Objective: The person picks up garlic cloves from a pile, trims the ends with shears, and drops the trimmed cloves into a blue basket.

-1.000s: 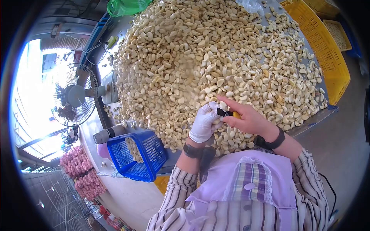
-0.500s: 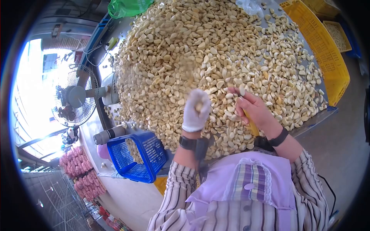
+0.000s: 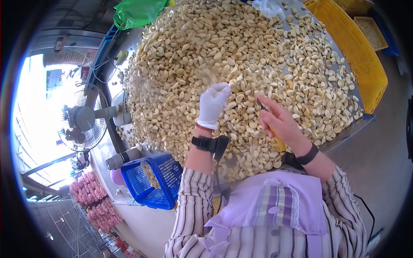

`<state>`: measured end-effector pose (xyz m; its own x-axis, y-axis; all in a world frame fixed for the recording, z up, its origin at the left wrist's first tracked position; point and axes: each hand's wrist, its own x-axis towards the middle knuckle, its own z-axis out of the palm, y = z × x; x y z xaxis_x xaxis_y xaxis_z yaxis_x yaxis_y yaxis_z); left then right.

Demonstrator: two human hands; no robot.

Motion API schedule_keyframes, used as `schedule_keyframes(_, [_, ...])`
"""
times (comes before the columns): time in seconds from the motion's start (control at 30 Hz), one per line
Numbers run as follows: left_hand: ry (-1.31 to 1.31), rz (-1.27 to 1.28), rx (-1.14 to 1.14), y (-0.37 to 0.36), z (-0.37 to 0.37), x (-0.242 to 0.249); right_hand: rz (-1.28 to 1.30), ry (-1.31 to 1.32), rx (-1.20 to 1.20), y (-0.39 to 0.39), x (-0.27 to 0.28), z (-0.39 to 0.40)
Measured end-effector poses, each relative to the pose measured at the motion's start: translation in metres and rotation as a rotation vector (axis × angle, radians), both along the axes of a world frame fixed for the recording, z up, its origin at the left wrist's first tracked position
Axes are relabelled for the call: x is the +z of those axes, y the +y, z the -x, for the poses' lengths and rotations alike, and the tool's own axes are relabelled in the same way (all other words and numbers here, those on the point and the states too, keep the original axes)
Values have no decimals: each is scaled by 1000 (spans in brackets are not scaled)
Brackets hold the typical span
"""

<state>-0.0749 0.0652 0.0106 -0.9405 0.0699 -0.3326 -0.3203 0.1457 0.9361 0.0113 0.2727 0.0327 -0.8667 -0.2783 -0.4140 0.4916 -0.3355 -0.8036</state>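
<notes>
A wide heap of pale, peeled cloves (image 3: 189,56), which look like garlic, covers the metal table. My left hand (image 3: 213,104), in a white glove, is over the middle of the heap with its fingers closed. A pale piece shows at its fingertips, too small to tell apart from the cloves behind. To its right, my bare right hand (image 3: 282,124) is wrapped round a small knife (image 3: 278,139) with a yellow handle. The dark blade end points up and left, towards the gloved hand, without touching it.
A blue basket (image 3: 174,178) with some cloves stands at the lower left, near a fan (image 3: 86,118). A yellow crate (image 3: 361,60) is at the right edge. A green bag (image 3: 140,13) lies at the top left. Pink netted bundles (image 3: 88,189) are further left.
My left hand has moved up and slightly left, and its wrist has turned. At my right hand, the pale clove by the blade is gone and the dark blade shows.
</notes>
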Motion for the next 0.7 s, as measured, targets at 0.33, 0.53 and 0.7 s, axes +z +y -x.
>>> schedule_keyframes(0.33, [251,-211,-102,23,-71,27,-18,2,161,-11,-1,1])
schedule_keyframes(0.53, [90,-1007,81,25,-30,15,192,-71,142,-8,1,2])
schedule_keyframes(0.7, [127,139,88,9,43,-23,252,-132,55,-4,-1,4])
